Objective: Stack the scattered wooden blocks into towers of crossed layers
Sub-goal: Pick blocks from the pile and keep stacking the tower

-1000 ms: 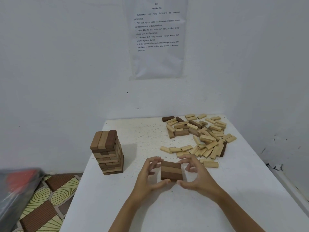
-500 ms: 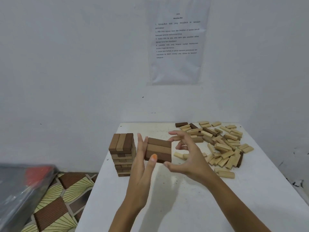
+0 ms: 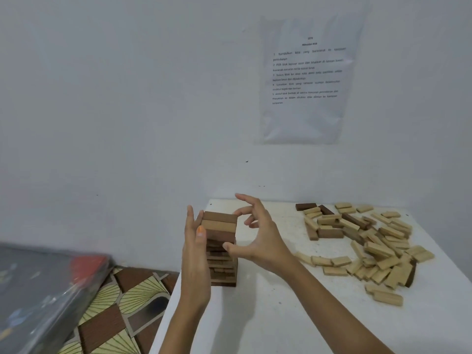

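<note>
A tower of crossed wooden layers (image 3: 221,267) stands at the white table's (image 3: 268,323) left edge. A layer of three brown blocks (image 3: 219,223) lies on its top. My left hand (image 3: 195,256) presses flat against the left side of that layer and the tower, fingers straight. My right hand (image 3: 260,238) reaches in from the right, its fingertips on the layer's far right corner and its thumb at the front below it. Scattered light and dark blocks (image 3: 370,241) lie in a pile on the table's right half.
The table stands in a corner of white walls, with a printed sheet (image 3: 304,80) taped above it. A plastic-wrapped dark object (image 3: 38,290) and a patterned floor (image 3: 122,302) lie beyond the left edge, close to the tower.
Both hands lifted the three-block layer off the table's middle, carried it left and brought it onto the tower's top. My view swung left.
</note>
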Demonstrator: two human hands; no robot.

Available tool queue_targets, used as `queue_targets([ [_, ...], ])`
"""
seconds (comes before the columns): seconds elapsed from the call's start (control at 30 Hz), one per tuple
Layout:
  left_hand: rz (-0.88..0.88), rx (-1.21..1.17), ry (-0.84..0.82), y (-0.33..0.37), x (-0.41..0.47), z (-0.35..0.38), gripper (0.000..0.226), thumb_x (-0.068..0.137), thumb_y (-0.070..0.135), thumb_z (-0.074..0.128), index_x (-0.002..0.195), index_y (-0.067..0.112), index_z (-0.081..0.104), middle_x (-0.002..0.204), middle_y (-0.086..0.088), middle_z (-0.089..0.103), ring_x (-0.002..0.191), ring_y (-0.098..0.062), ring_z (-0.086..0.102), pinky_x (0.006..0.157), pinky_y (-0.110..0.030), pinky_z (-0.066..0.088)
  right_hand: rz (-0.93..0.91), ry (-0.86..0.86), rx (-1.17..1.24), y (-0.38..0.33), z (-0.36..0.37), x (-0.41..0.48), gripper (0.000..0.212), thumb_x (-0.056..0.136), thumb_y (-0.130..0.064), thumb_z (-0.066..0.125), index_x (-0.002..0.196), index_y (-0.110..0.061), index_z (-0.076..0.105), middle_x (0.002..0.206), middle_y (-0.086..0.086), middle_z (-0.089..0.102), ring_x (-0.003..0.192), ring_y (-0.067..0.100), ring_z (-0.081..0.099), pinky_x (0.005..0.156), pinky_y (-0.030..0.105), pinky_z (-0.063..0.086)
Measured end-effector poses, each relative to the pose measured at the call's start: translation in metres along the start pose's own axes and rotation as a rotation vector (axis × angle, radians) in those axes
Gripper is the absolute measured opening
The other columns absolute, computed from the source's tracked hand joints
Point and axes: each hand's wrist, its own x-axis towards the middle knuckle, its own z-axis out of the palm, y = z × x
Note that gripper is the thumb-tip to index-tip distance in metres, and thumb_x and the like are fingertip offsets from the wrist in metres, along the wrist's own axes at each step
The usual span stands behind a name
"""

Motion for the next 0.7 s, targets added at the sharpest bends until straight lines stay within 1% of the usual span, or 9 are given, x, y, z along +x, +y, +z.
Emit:
queue_targets([
  [0.07,-0.021,-0.006,0.018,-0.002,0.006,-0.003,0.061,0.089,0.059,0.028,0.148,0.048,0.017,0.127,0.052,0.035,0.121,0.031,0.029,0.095,-0.006,0.022,0.02,-0.012,0.002,0.003,0.006,0.007,0.09,0.064,-0.025,0.085,0.133,-0.052,0.034,0.11,-0.022,0.054,0.105,0.012,0.045,0.087,0.016,0.035],
  [0.2,-0.058,0.002,0.035,-0.008,0.013,-0.006,0.062,0.087,0.058,0.028,0.147,0.048,0.019,0.123,0.05,0.037,0.113,0.035,0.03,0.092,-0.003,0.021,0.05,-0.026,-0.008,0.009,0.015,0.015,0.09,0.065,-0.026,0.083,0.134,-0.053,0.032,0.108,-0.028,0.051,0.106,0.005,0.041,0.086,0.013,0.031],
  [0.23,-0.066,0.011,0.034,-0.009,0.014,-0.007,0.062,0.087,0.059,0.027,0.147,0.048,0.019,0.123,0.05,0.036,0.112,0.036,0.029,0.094,-0.005,0.02,0.058,-0.027,-0.013,0.011,0.017,0.017,0.09,0.064,-0.028,0.082,0.133,-0.054,0.031,0.108,-0.029,0.051,0.106,0.004,0.041,0.087,0.014,0.032],
  [0.3,-0.087,0.029,0.024,-0.013,0.016,-0.007,0.063,0.086,0.062,0.026,0.148,0.05,0.018,0.129,0.047,0.033,0.112,0.037,0.027,0.102,-0.013,0.016,0.077,-0.023,-0.019,0.014,0.019,0.018,0.089,0.063,-0.032,0.081,0.133,-0.054,0.031,0.108,-0.03,0.051,0.107,0.003,0.04,0.088,0.018,0.032],
  [0.37,-0.104,0.031,0.018,-0.017,0.018,-0.007,0.064,0.086,0.063,0.026,0.148,0.05,0.018,0.137,0.039,0.031,0.113,0.037,0.024,0.107,-0.019,0.015,0.092,-0.015,-0.021,0.016,0.021,0.019,0.088,0.061,-0.035,0.079,0.133,-0.053,0.032,0.109,-0.029,0.051,0.108,0.002,0.04,0.09,0.02,0.033],
  [0.43,-0.115,0.028,0.014,-0.019,0.02,-0.006,0.064,0.086,0.062,0.026,0.148,0.049,0.018,0.141,0.035,0.03,0.113,0.038,0.023,0.106,-0.02,0.015,0.098,-0.012,-0.021,0.016,0.021,0.019,0.088,0.059,-0.037,0.077,0.133,-0.053,0.032,0.111,-0.028,0.051,0.109,0.003,0.04,0.092,0.021,0.033],
  [0.53,-0.118,0.03,0.009,-0.022,0.02,-0.005,0.064,0.086,0.062,0.025,0.148,0.049,0.017,0.135,0.04,0.032,0.111,0.038,0.025,0.103,-0.017,0.016,0.109,-0.013,-0.025,0.017,0.02,0.019,0.087,0.059,-0.038,0.076,0.133,-0.052,0.032,0.112,-0.028,0.051,0.11,0.003,0.04,0.095,0.024,0.034],
  [0.63,-0.121,0.028,0.006,-0.024,0.021,-0.005,0.063,0.086,0.063,0.026,0.148,0.051,0.018,0.14,0.033,0.034,0.115,0.035,0.025,0.108,-0.022,0.015,0.116,-0.012,-0.034,0.017,0.02,0.019,0.086,0.059,-0.038,0.075,0.132,-0.053,0.032,0.112,-0.03,0.051,0.111,0.002,0.04,0.099,0.027,0.034],
  [0.7,-0.124,0.036,0.002,-0.027,0.022,-0.006,0.062,0.086,0.066,0.027,0.146,0.054,0.018,0.139,0.035,0.034,0.123,0.029,0.025,0.113,-0.027,0.014,0.121,-0.014,-0.039,0.018,0.021,0.018,0.086,0.059,-0.039,0.076,0.132,-0.052,0.033,0.113,-0.029,0.051,0.111,0.002,0.041,0.101,0.03,0.035],
])
